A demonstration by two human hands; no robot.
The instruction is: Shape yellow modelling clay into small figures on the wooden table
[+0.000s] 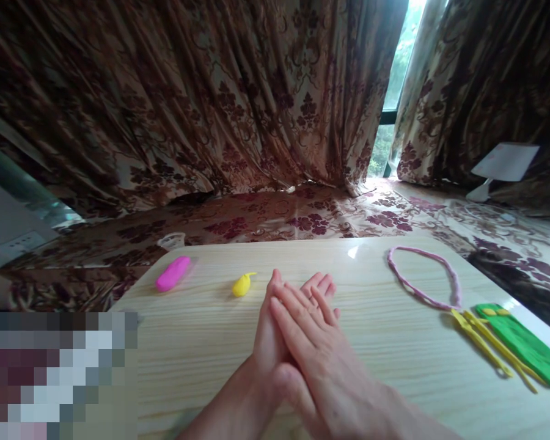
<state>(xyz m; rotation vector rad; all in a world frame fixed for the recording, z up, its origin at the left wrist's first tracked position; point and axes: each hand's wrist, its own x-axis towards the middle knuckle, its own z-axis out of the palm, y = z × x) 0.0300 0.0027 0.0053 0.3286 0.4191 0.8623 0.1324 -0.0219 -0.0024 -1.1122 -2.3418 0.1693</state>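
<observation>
Head view | right hand (315,335) flat over left hand (268,335); I cannot tell what's between | probable step: palm pressing | yellow lump (241,286) left of hands | next: parting palms

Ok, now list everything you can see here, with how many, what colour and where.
Table: one, pale wood-grain, foreground
Yellow lump: one, yellow with thin tail, left of centre
Pink piece: one, bright pink, table's far left
Twisted loop: one, pinkish-purple, table's far right
Slab: one, green, table's right edge
Small pieces: two, yellow, on the slab
Long tools: two, yellow, beside the slab
Lamp: one, white, right background
Curtains: at least two, brown patterned, background
Window: one gap, bright, between curtains
Patterned cloth: cream and maroon, beyond the table
Pixelated block: one, mixed colours, lower left, contents unreadable
Left hand: one, bare, centre, underneath
Right hand: one, bare, atop the left; anything between is hidden
</observation>
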